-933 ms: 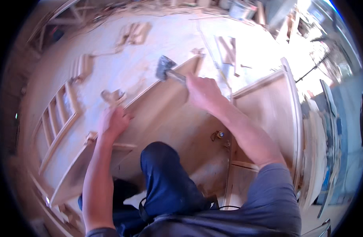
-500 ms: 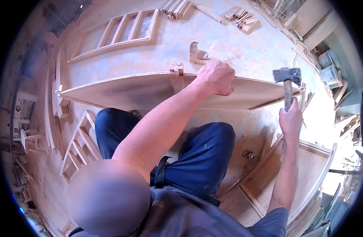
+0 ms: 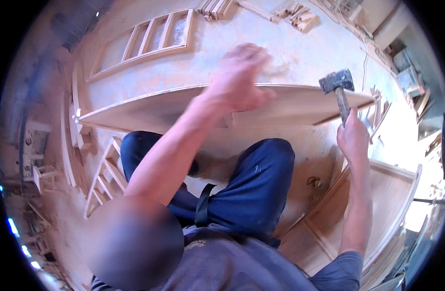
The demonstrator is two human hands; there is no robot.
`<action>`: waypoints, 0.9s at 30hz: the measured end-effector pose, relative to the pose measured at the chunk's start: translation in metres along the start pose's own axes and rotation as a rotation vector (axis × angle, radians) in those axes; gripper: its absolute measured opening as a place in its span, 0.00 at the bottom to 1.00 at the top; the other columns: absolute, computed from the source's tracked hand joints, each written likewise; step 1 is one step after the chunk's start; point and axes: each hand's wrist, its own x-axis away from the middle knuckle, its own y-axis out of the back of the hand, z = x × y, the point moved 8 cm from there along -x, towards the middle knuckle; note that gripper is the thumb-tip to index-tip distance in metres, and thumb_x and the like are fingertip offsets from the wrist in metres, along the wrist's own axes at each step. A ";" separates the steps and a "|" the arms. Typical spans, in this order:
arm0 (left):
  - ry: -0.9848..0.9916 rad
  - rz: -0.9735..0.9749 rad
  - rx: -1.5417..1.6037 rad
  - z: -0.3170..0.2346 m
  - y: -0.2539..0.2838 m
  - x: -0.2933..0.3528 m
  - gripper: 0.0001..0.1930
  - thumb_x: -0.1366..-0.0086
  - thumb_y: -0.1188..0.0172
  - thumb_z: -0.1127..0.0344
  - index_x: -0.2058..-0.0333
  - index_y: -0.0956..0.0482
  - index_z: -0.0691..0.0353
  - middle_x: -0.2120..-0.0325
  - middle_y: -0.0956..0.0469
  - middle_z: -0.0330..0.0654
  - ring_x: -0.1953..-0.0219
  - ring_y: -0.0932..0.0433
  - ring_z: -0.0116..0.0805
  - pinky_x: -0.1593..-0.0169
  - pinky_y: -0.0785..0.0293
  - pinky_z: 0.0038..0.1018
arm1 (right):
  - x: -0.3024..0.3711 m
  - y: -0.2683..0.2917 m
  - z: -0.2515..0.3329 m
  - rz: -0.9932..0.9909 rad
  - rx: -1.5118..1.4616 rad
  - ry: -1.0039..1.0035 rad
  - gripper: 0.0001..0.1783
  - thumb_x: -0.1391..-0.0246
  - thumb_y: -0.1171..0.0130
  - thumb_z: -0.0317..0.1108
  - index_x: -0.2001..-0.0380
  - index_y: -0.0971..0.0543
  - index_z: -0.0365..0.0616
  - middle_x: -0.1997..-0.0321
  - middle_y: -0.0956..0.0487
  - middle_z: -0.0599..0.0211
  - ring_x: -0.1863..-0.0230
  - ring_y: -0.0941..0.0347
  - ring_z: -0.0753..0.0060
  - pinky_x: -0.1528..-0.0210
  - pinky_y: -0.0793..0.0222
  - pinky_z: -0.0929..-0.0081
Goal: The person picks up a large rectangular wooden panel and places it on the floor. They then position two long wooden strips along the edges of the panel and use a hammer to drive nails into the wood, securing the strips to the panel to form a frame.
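Note:
My left hand (image 3: 242,77), blurred by motion, is stretched over the far edge of a long pale wooden panel (image 3: 285,106). Its thumb stands away from the fingers, and I see nothing held. The panel lies crosswise in front of my knees, with a raised edge along its far side. In my right hand (image 3: 353,138) is a hammer (image 3: 342,99), gripped by its wooden handle. The hammer's dark, blocky head is raised over the panel's right end. A pale blurred patch beyond my left hand is too smeared to make out.
A slatted wooden frame (image 3: 154,41) lies on the floor at far left; another frame (image 3: 105,177) is beside my left knee. Bundled wood strips (image 3: 215,8) and loose pieces (image 3: 300,18) lie at the back. A wooden cabinet-like box (image 3: 377,194) stands at my right.
My left hand has moved left and away from me, its thumb now spread from the earlier closed shape. The hammer has shifted slightly left and its head has tilted.

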 end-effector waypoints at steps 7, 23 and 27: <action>0.602 0.387 -0.107 0.075 0.019 0.060 0.57 0.57 0.21 0.43 0.35 0.35 0.75 0.43 0.25 0.64 0.39 0.25 0.53 0.35 0.32 0.38 | -0.001 0.006 0.009 -0.093 -0.095 0.077 0.16 0.47 0.47 0.24 0.54 0.33 0.35 0.72 0.20 0.38 0.65 0.21 0.34 0.61 0.27 0.42; 0.712 0.028 -0.228 0.054 0.009 0.064 0.50 0.48 0.27 0.42 0.36 0.33 0.74 0.67 0.14 0.53 0.60 0.16 0.50 0.49 0.25 0.40 | 0.000 0.009 0.012 -0.040 -0.059 0.018 0.16 0.46 0.46 0.25 0.53 0.31 0.35 0.70 0.18 0.40 0.64 0.19 0.37 0.58 0.25 0.44; 0.656 -0.016 -0.286 0.045 0.011 0.064 0.47 0.46 0.29 0.46 0.37 0.33 0.77 0.71 0.14 0.50 0.62 0.16 0.49 0.51 0.28 0.41 | -0.001 0.021 0.012 -0.039 -0.065 0.039 0.18 0.47 0.46 0.24 0.52 0.30 0.36 0.70 0.18 0.40 0.63 0.19 0.38 0.57 0.25 0.45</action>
